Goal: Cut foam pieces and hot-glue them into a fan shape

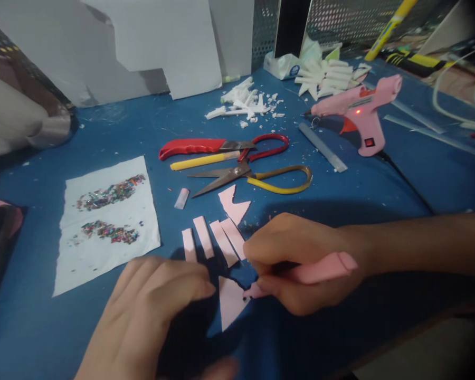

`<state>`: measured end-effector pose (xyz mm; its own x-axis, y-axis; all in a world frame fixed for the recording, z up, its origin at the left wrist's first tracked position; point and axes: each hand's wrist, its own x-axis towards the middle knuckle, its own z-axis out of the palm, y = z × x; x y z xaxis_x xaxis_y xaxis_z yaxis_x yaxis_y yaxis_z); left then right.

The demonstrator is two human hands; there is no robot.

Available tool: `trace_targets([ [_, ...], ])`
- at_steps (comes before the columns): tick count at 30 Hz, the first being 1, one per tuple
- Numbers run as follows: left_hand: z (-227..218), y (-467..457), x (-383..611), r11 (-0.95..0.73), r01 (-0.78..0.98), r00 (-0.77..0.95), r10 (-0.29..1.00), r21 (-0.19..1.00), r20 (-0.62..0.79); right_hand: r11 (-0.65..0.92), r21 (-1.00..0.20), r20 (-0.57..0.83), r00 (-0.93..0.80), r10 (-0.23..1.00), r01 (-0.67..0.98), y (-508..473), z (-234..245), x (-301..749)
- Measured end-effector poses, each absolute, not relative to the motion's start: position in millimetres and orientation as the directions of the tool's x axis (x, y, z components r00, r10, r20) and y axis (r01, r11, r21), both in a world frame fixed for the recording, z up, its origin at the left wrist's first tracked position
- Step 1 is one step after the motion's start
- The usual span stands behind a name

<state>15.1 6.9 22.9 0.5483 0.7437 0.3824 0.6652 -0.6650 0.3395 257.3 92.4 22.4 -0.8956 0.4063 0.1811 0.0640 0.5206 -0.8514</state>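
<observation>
My right hand (301, 258) is closed round a thick pink pen (320, 268), its tip at the right corner of a pink triangular piece (230, 306). Small dark marks show at that corner. To the left of the triangle rests my left hand (154, 295), fingers bent and thumb apart, with nothing seen in it; the thumb is blurred at the bottom edge. Several pink strips (223, 243) lie just beyond the hands, one partly hidden by my left fingers. Above them is a notched pink scrap (234, 205).
Scissors (237, 171), a red-handled cutter (198, 148) and a yellow stick (203, 160) lie mid-table. A pink glue gun (360, 111) with a lit light stands right, its cord trailing. White paper (142, 211) with coloured flakes lies left; white scraps (245, 100) lie behind.
</observation>
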Motion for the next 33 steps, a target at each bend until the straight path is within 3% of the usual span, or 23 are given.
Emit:
trace_targets([
  [3,18.5,11.6,13.9,-0.623,0.663,0.518,0.782,0.414,0.347,0.521,-0.851,0.181,-0.893,0.412,0.067,91.9,23.0,257.5],
  [14,15.4,11.8,11.1,-0.621,0.695,0.549,0.784,0.361,0.291,0.551,-0.833,0.236,-0.87,0.433,0.048,90.4,20.4,257.8],
  [28,15.8,9.3,15.3,-0.527,0.722,0.473,0.849,0.449,0.237,0.56,-0.828,0.275,-0.896,0.349,-0.036,86.5,18.7,256.2],
  [33,15.9,7.6,16.7,-0.501,0.723,0.458,0.863,0.477,0.212,0.542,-0.839,0.296,-0.875,0.382,-0.048,87.4,18.5,255.5],
])
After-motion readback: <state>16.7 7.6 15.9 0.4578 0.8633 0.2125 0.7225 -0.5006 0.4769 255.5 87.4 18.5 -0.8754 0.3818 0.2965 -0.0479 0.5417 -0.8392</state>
